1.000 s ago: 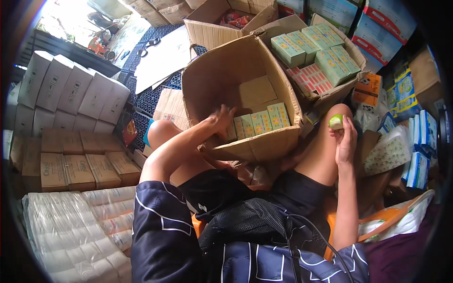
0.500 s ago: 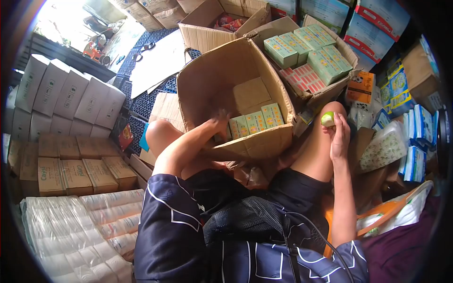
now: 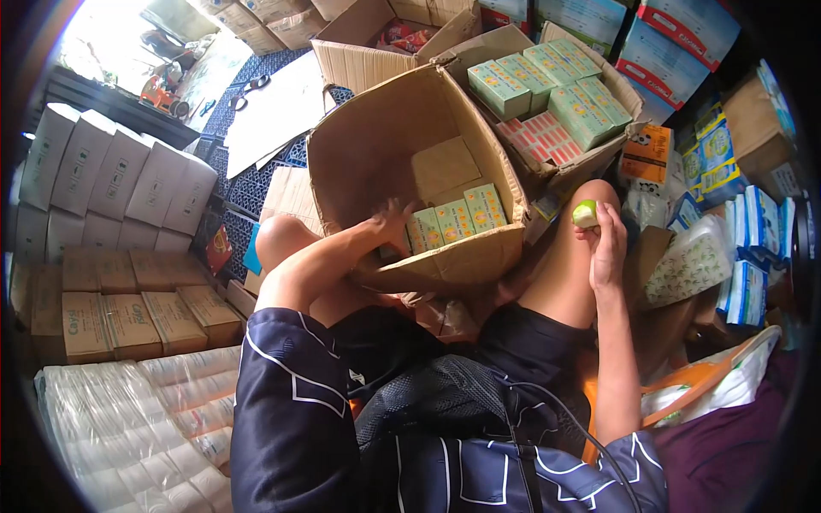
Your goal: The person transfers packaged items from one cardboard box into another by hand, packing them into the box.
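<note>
My left hand (image 3: 392,226) reaches into a large cardboard box (image 3: 359,162) between my knees. Its fingers look spread, against the left end of a row of small green-and-yellow cartons (image 3: 453,222); part of the hand is in shadow. The cartons stand side by side along the box's near wall. A loose piece of cardboard (image 3: 446,168) rests inside behind them. Over my right knee, my right hand (image 3: 606,248) is closed on a green fruit (image 3: 585,214) with pale flesh showing where it is bitten or cut.
Beyond the box, an open carton (image 3: 547,171) holds pale green packs (image 3: 500,90) and red-and-white packs (image 3: 540,139). Stacked white boxes (image 3: 107,171), brown boxes (image 3: 132,325) and plastic-wrapped rolls (image 3: 120,427) stand on my left. Blue-and-white packs (image 3: 753,231) lie to the right.
The whole view has shifted slightly. My left hand stays at the left end of the carton row, its fingers now less blurred. My right hand still holds the fruit over the knee.
</note>
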Motion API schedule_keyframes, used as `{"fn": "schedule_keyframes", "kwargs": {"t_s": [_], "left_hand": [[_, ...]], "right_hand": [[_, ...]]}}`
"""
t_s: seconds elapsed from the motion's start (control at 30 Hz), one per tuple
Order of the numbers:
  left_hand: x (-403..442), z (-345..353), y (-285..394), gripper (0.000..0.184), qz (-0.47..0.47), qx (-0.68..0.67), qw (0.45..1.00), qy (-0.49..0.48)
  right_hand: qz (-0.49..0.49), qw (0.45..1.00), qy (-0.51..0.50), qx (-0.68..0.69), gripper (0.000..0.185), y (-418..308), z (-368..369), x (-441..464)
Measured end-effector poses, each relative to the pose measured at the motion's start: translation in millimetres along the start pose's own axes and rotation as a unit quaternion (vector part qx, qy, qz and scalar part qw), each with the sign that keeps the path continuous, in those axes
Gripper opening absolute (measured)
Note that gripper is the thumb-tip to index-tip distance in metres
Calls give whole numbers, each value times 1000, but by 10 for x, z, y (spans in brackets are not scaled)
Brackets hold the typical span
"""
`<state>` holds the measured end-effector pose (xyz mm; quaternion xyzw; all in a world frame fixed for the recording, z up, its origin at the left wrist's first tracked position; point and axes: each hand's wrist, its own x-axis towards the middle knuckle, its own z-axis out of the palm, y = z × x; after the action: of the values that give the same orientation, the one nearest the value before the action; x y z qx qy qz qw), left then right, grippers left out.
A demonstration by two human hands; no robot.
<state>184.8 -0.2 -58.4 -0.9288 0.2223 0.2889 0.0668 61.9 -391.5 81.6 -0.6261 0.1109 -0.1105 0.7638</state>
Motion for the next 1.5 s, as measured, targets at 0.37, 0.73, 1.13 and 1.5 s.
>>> {"fn": "schedule_keyframes", "kwargs": {"t_s": [0.37,0.73,1.13,1.5], "left_hand": [[-53,-6,59,145,-5,-2,1000,-4],[-92,-201,15,137,-17,-38,998,-40],[-100,-74,9,143,15,-62,998,-6],[-137,-151,20,144,24,-30,999,-11]], "right_hand": [[-7,1000,-5,-6,28,35,-37,10],[-23,1000,2,9,35,36,-41,12],[-32,999,2,-19,34,13,-14,-7],[-4,1000,12,4,33,10,-12,8]]}}
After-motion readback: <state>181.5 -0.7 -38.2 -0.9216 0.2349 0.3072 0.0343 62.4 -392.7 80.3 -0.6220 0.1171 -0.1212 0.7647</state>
